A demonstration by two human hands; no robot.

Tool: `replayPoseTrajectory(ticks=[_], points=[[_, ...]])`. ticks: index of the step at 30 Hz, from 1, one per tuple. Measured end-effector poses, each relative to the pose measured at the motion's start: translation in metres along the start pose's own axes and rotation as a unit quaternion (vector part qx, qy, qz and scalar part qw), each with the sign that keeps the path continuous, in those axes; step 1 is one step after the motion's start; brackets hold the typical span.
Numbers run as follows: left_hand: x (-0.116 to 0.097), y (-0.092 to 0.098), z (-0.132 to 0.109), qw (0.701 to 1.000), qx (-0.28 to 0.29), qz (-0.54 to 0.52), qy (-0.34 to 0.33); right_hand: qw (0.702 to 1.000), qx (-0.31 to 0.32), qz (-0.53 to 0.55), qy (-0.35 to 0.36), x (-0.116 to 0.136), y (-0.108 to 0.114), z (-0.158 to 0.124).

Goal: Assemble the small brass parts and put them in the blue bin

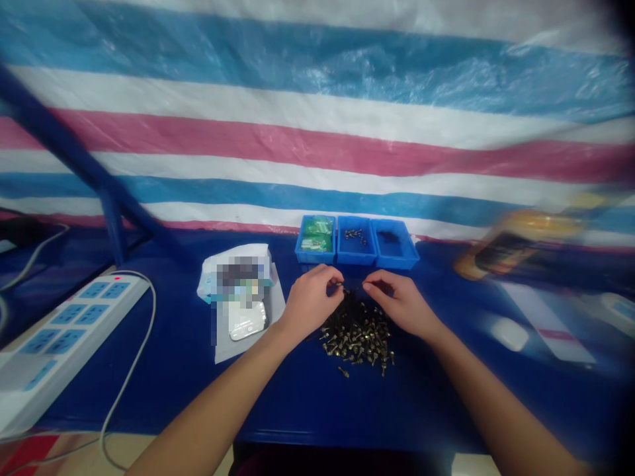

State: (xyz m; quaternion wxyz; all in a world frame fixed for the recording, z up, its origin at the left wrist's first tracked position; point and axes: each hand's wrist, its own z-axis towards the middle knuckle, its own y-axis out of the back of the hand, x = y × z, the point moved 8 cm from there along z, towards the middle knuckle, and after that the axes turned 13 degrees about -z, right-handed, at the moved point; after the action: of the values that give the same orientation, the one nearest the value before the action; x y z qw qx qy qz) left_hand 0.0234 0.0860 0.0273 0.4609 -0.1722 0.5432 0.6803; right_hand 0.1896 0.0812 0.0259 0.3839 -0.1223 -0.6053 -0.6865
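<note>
A loose pile of small dark screws with brass-coloured parts (357, 334) lies on the blue tabletop (297, 403). Just above the pile, my left hand (312, 301) pinches a small dark screw (340, 285) between thumb and fingertip. My right hand (399, 304) hangs close by on the other side, its fingertips drawn together and pointing toward the screw. Whether those fingers hold anything is too small to tell. Behind my hands stand several blue plastic bins: green-packed parts in one (315, 239), small screws in another (356, 240), and a dark heap in the third (394, 243).
To the left lie a white power strip (64, 337) with its cable and a white bag (238, 284) under a silver device (248, 322). A blurred yellow bottle (516, 243) and a white mouse (508, 334) sit right. A striped tarp (317, 132) hangs behind.
</note>
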Motion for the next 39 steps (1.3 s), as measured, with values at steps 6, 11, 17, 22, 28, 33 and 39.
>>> replayPoseTrajectory(ticks=[6,11,17,22,28,33,39], points=[[0.001,0.0,0.001,1.0,0.005,-0.006,-0.002,1.0,0.011,-0.006,-0.016,0.0,0.0,-0.001],[0.001,-0.002,0.001,1.0,0.018,-0.003,0.007,0.999,0.014,-0.004,-0.031,-0.002,0.0,0.0],[0.005,-0.004,0.0,0.999,0.034,-0.019,0.035,0.998,0.009,0.021,-0.051,-0.007,0.002,0.001],[0.003,-0.004,0.001,0.999,0.031,-0.036,0.015,0.993,-0.009,0.086,-0.081,-0.015,0.004,0.002],[0.002,-0.003,0.002,0.999,0.017,-0.039,-0.006,0.974,-0.045,0.18,-0.126,-0.034,0.003,0.004],[0.001,-0.001,0.001,0.999,0.008,-0.039,-0.011,0.969,-0.037,0.16,-0.185,-0.05,0.0,0.002],[0.001,-0.001,0.001,0.999,0.006,-0.036,-0.01,0.943,-0.123,0.235,-0.201,-0.057,0.01,0.0]])
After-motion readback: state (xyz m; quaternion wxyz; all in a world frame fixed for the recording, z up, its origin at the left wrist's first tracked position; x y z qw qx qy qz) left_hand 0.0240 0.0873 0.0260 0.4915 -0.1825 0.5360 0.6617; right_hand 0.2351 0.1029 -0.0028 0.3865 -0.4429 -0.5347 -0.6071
